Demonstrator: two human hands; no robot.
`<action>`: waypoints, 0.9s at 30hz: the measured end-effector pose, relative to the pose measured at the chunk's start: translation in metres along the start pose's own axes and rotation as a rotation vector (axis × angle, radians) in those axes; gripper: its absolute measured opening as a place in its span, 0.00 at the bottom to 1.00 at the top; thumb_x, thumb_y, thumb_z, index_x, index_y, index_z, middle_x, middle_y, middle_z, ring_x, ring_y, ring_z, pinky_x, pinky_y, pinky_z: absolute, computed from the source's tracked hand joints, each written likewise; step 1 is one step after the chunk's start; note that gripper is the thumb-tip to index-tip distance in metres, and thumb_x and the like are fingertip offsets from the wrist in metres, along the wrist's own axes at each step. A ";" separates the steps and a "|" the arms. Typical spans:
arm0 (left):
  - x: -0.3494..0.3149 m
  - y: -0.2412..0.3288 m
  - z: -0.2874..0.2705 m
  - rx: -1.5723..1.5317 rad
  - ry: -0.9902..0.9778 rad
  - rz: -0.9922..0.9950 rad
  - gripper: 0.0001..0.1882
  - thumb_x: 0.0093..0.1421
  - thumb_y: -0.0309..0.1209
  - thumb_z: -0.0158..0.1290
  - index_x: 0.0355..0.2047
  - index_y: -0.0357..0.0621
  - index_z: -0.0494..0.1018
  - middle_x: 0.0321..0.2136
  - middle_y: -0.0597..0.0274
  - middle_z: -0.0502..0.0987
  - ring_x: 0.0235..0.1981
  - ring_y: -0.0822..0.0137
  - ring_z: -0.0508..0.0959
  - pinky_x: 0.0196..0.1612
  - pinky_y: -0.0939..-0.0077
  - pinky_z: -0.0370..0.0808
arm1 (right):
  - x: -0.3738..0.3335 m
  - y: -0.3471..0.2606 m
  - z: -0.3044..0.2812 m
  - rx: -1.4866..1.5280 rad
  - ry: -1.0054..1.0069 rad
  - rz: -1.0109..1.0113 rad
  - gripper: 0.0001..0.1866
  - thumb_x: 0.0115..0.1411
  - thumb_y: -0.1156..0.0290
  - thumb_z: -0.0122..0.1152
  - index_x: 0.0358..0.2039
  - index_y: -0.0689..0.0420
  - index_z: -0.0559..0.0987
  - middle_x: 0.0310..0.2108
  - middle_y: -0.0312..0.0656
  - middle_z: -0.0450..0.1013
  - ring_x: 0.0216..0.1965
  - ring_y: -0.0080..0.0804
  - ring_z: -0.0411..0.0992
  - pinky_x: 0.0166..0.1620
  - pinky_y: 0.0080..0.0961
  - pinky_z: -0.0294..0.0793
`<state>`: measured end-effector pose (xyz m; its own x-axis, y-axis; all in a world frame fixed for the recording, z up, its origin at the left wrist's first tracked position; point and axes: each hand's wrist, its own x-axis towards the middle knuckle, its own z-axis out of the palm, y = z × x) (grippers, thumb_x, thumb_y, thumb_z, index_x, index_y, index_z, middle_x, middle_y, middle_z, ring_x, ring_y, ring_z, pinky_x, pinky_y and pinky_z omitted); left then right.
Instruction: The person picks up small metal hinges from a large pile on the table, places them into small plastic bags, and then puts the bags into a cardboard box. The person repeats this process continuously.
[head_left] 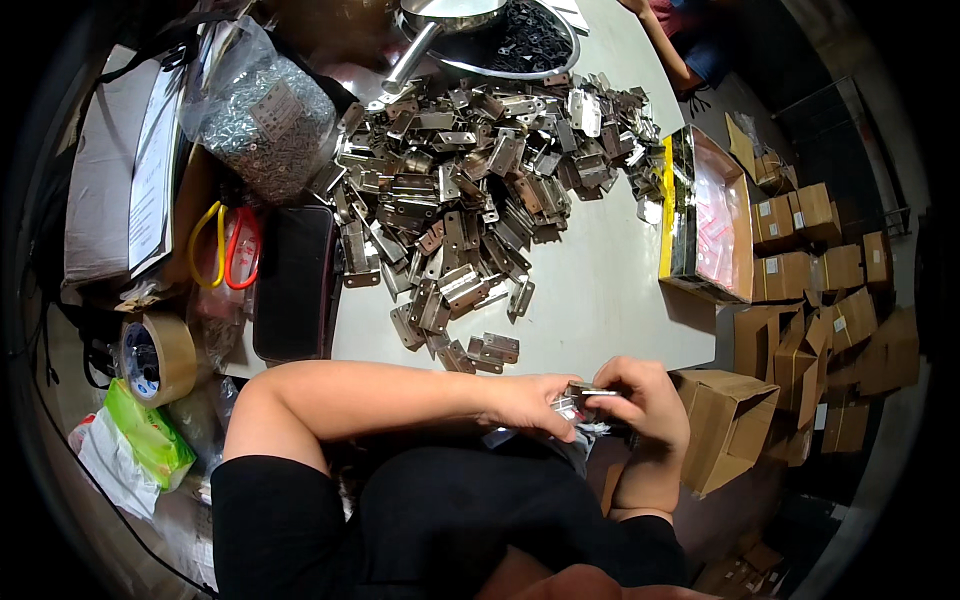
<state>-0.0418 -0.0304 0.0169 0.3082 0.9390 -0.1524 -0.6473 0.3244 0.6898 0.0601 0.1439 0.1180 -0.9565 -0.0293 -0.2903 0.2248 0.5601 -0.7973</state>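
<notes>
Close to my body, at the table's front edge, my left hand [530, 402] is closed around a few shiny metal hinges [568, 405]. From the other side my right hand [648, 398] meets it, with thumb and fingers pinching a flat metal hinge [600, 392] against the others. How many pieces are between the hands I cannot tell, as the fingers cover part of them. A large heap of similar metal hinges [450, 200] spreads over the middle of the table beyond my hands. Several stray hinges [490, 350] lie at its near end.
A bag of screws [265, 125], scissors [228, 250] and a black case [293, 285] line the left. A basin of black parts [535, 40] with a steel pan [450, 12] stands behind. An open box [715, 215] sits right, cartons [725, 425] beyond; another person's arm [672, 45] shows far right.
</notes>
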 end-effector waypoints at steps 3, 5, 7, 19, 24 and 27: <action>-0.006 0.012 0.007 -0.061 0.044 -0.054 0.26 0.54 0.27 0.62 0.50 0.46 0.63 0.34 0.71 0.71 0.30 0.81 0.70 0.26 0.86 0.67 | -0.004 -0.001 -0.003 0.079 0.017 -0.095 0.10 0.48 0.79 0.70 0.28 0.65 0.76 0.24 0.41 0.74 0.26 0.24 0.73 0.27 0.20 0.70; -0.004 0.008 0.005 -0.102 0.040 -0.059 0.25 0.56 0.27 0.62 0.51 0.47 0.62 0.33 0.72 0.70 0.28 0.81 0.68 0.24 0.86 0.63 | -0.011 0.003 -0.002 0.272 0.088 -0.025 0.10 0.47 0.80 0.71 0.28 0.65 0.76 0.24 0.39 0.74 0.26 0.24 0.74 0.28 0.18 0.71; -0.004 0.006 0.006 -0.117 0.054 -0.051 0.25 0.57 0.27 0.61 0.51 0.47 0.62 0.33 0.72 0.70 0.27 0.80 0.68 0.25 0.86 0.63 | -0.010 0.003 -0.003 0.184 0.030 0.085 0.09 0.48 0.81 0.70 0.27 0.65 0.76 0.24 0.39 0.74 0.26 0.23 0.74 0.28 0.18 0.71; 0.001 -0.007 0.002 0.073 0.058 0.192 0.24 0.57 0.29 0.61 0.51 0.42 0.65 0.40 0.67 0.70 0.42 0.77 0.70 0.45 0.82 0.69 | 0.018 -0.021 0.004 0.190 -0.152 0.080 0.07 0.55 0.79 0.63 0.36 0.64 0.80 0.26 0.40 0.77 0.28 0.26 0.76 0.35 0.21 0.75; -0.005 0.005 0.004 0.255 -0.025 0.005 0.24 0.56 0.32 0.62 0.50 0.41 0.67 0.38 0.66 0.71 0.41 0.74 0.70 0.45 0.80 0.69 | 0.077 -0.004 0.008 -0.164 0.158 -0.262 0.11 0.53 0.80 0.65 0.38 0.59 0.79 0.34 0.44 0.74 0.32 0.32 0.75 0.34 0.24 0.74; -0.002 0.004 0.000 0.367 -0.069 0.018 0.24 0.55 0.32 0.62 0.49 0.41 0.67 0.38 0.66 0.72 0.41 0.74 0.71 0.45 0.79 0.69 | 0.106 -0.002 0.024 -0.338 0.233 -0.397 0.10 0.52 0.82 0.65 0.36 0.57 0.79 0.42 0.46 0.70 0.35 0.34 0.73 0.35 0.26 0.73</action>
<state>-0.0451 -0.0310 0.0198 0.3534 0.9302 -0.0989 -0.3634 0.2339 0.9018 -0.0379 0.1199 0.0764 -0.9799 -0.1291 0.1519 -0.1951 0.7781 -0.5971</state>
